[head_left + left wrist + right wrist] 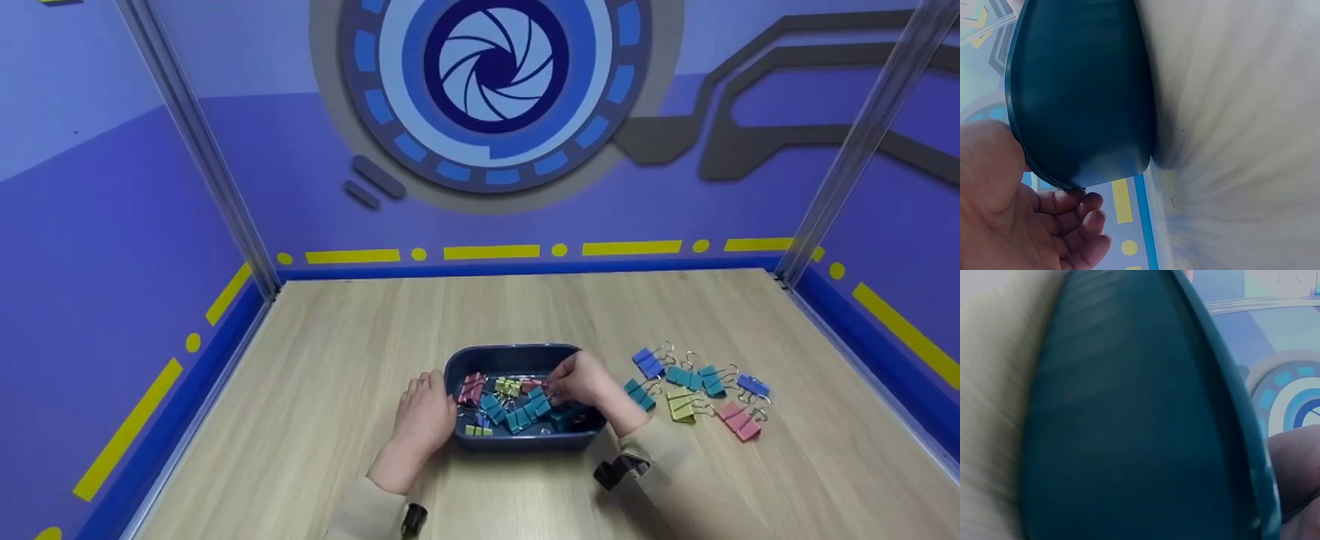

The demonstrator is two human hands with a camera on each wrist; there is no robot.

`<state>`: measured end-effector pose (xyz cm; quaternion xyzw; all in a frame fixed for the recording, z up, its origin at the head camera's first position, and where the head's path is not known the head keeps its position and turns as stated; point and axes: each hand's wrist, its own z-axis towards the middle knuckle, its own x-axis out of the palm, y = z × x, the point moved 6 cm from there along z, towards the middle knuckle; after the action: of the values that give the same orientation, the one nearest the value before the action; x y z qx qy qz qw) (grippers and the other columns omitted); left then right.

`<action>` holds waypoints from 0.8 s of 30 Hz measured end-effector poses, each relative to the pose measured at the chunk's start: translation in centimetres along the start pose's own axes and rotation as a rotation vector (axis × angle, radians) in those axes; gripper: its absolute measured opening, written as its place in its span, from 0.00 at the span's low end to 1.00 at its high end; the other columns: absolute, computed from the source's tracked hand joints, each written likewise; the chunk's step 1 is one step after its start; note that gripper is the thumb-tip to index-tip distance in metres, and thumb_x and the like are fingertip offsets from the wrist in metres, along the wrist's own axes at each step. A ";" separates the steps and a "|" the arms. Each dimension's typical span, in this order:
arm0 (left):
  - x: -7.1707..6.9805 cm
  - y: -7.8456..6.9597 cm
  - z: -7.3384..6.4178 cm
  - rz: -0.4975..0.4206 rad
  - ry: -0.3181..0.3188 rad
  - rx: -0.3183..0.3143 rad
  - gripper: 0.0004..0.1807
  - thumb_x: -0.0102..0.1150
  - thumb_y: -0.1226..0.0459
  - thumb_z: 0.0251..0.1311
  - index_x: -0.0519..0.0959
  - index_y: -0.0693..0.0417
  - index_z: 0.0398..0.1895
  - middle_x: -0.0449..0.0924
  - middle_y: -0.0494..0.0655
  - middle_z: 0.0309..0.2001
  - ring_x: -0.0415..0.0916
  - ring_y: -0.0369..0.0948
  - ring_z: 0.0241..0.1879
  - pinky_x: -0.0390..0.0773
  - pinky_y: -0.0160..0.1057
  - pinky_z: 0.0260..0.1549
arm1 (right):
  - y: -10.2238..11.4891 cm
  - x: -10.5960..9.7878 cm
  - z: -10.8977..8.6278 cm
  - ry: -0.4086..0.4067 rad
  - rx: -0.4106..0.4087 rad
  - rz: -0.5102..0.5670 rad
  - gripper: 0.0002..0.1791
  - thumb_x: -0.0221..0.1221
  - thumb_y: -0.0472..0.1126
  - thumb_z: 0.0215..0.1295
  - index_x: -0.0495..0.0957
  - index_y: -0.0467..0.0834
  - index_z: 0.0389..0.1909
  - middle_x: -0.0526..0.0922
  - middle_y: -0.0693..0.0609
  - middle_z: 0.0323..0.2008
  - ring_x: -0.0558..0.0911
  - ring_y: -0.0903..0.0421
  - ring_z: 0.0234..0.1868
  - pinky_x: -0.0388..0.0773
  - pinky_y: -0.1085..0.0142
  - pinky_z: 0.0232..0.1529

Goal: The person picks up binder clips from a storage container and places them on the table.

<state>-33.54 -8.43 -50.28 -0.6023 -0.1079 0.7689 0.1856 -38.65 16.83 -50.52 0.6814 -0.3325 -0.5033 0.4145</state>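
A dark blue-green plastic bin (pixel 517 442) stands on the table, holding several red, yellow, teal and blue binder clips (pixel 529 409). At its left end my left hand (pixel 425 412) holds the rim. In the left wrist view, that hand's thumb passes behind the rim and its curled fingers (pixel 1081 219) lie along the outside. My right hand (pixel 585 386) reaches over the right rim, fingers bent and fingertips down among the clips, beside a red clip (pixel 534 385). I cannot tell whether it pinches a clip. The bin's wall (pixel 1134 410) hides those fingertips in the right wrist view.
On the table right of the bin lie several loose binder clips, among them a blue clip (pixel 649 363), a yellow clip (pixel 681 405) and a pink clip (pixel 739 420). Printed panels (pixel 510 225) border the wooden table (pixel 360 322) at the back and sides.
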 end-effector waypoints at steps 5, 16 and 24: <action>-0.1 -0.1 -0.3 0.009 -0.025 0.027 0.16 0.58 0.65 0.65 0.72 0.67 0.50 0.78 0.61 0.44 0.75 0.57 0.47 0.74 0.54 0.45 | 0.0 -0.3 -0.3 0.005 0.004 0.050 0.07 0.58 0.21 0.64 0.83 0.23 0.38 0.89 0.35 0.32 0.88 0.58 0.26 0.86 0.64 0.35; 0.1 0.0 -0.3 0.003 -0.004 0.018 0.17 0.58 0.65 0.66 0.72 0.68 0.53 0.78 0.62 0.47 0.75 0.56 0.49 0.74 0.54 0.47 | -0.2 -1.0 -0.6 0.006 0.013 0.049 0.08 0.58 0.24 0.64 0.84 0.25 0.40 0.89 0.38 0.31 0.88 0.57 0.28 0.87 0.62 0.37; 0.0 -0.1 -0.1 0.008 -0.007 0.019 0.18 0.58 0.65 0.66 0.72 0.68 0.53 0.78 0.62 0.46 0.75 0.57 0.49 0.75 0.55 0.48 | 0.1 -1.5 -0.8 0.009 0.019 -0.035 0.08 0.58 0.25 0.64 0.84 0.25 0.37 0.89 0.41 0.28 0.86 0.60 0.23 0.85 0.66 0.31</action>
<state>-33.42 -8.38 -50.25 -0.5982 -0.0989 0.7727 0.1878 -38.31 18.24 -49.68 0.6932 -0.3234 -0.5041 0.4009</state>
